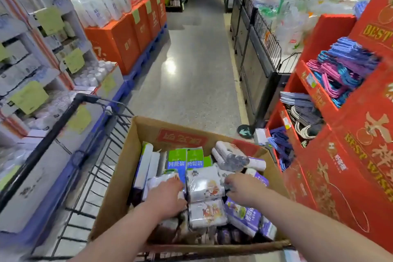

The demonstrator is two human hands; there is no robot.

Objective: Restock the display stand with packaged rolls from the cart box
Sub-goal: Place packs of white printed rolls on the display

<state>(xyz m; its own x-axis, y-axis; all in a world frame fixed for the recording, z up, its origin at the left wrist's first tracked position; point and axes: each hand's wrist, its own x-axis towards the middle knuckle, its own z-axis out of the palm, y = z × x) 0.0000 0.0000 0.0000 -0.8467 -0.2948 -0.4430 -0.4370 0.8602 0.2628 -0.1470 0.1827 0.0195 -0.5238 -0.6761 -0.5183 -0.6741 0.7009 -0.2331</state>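
- roll pack (205, 184) sits mid-near in cart box (123, 176), flat, squarely btwn both hands; twin pack (205, 212) touching its near side.
- L hand (168, 195) at pack's left edge, fingertips buried btwn packs, can't tell if gripping.
- R hand (242, 189): fingers curl onto right edge, pinching it.
- pack ~square, no clear long axis.
- display stand (340, 155) is right of box, R hand nearer; prob lift, then swing right.

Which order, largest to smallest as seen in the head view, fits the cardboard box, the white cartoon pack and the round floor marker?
1. cardboard box
2. white cartoon pack
3. round floor marker, though it lies farther off, so true size is unsure.
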